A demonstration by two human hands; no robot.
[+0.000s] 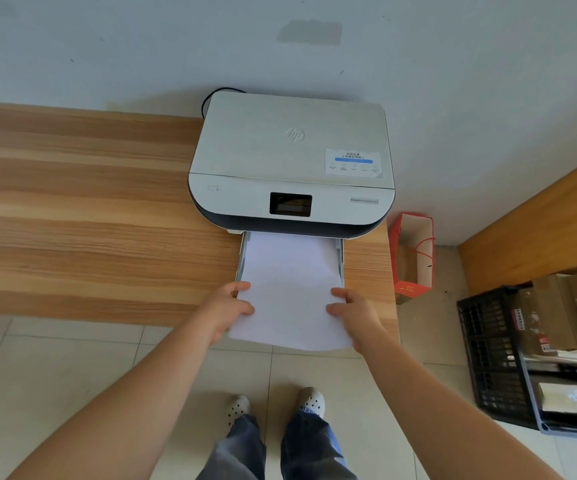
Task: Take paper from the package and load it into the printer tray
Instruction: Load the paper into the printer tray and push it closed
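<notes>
My left hand (233, 308) and right hand (351, 308) pinch the sides of the paper (290, 289). Its front end lies in the printer (290, 164) tray (340, 258) on the worktop (82, 216); the rear overhangs, so pushing it in remains.

I see a white HP inkjet printer (290, 161) at the back right of the wooden tabletop (82, 216), its pull-out paper tray (340, 258) reaching toward the front edge. My left hand (228, 306) and right hand (353, 311) grip the two sides of a stack of white paper (290, 289); its far end lies in the tray, its near end overhangs the tabletop's front edge. Right of the table, a red paper bag (413, 254) and a black plastic crate (498, 358) stand on the tiled floor (55, 368).
</notes>
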